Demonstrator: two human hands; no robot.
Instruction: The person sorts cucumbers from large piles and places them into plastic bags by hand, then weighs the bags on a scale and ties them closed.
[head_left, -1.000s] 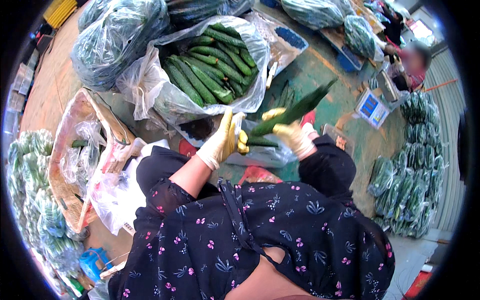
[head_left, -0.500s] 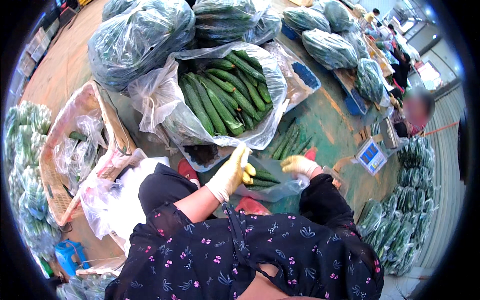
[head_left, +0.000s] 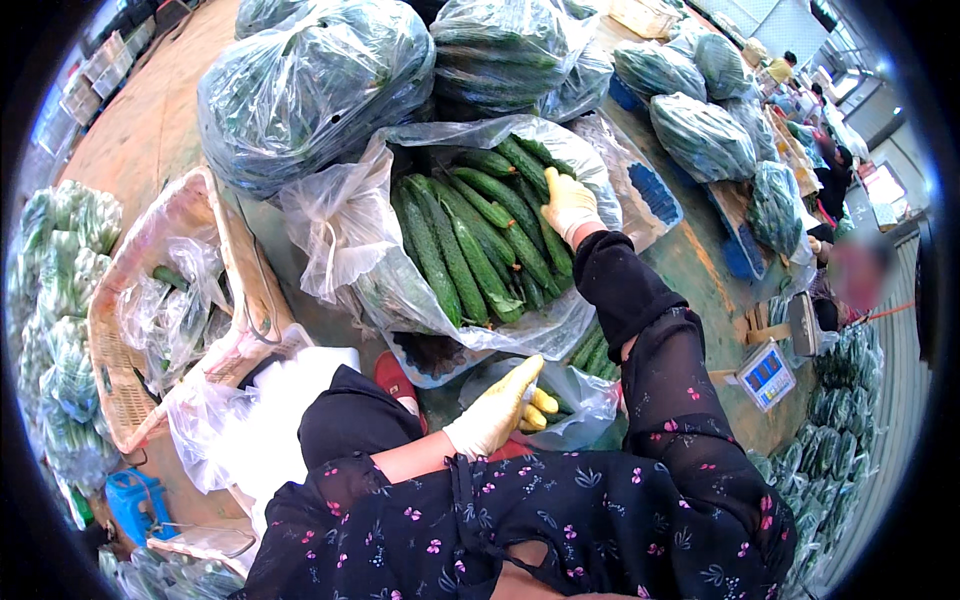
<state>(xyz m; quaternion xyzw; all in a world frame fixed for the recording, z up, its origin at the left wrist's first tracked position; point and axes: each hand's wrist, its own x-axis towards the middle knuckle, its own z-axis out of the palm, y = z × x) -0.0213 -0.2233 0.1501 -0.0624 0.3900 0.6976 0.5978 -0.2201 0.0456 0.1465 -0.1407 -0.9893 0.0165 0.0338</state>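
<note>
A large clear plastic bag [head_left: 345,235] lies wide at the mouth, full of long green cucumbers [head_left: 490,240]. Over its right side, my right hand [head_left: 570,203] in a pale glove has its fingers curled on a cucumber; the underside of the grip is hidden. Close to my body, my gloved left hand [head_left: 505,405] is closed on the edge of a small clear bag [head_left: 588,405]. Several cucumbers lie inside that small bag, mostly covered by my left hand. More loose cucumbers [head_left: 597,352] lie on the floor beyond it, partly behind my right arm.
Left of me stands a worn basket [head_left: 125,385] with crumpled plastic in it. Full bags of cucumbers [head_left: 315,95] are piled at the back. A scale display [head_left: 767,375] stands at the right, near bagged cucumbers [head_left: 835,440]. Other people are at the far right.
My right hand has moved from the small bag up and forward to the cucumbers in the large bag. My left hand stays at the small bag. The view has shifted slightly.
</note>
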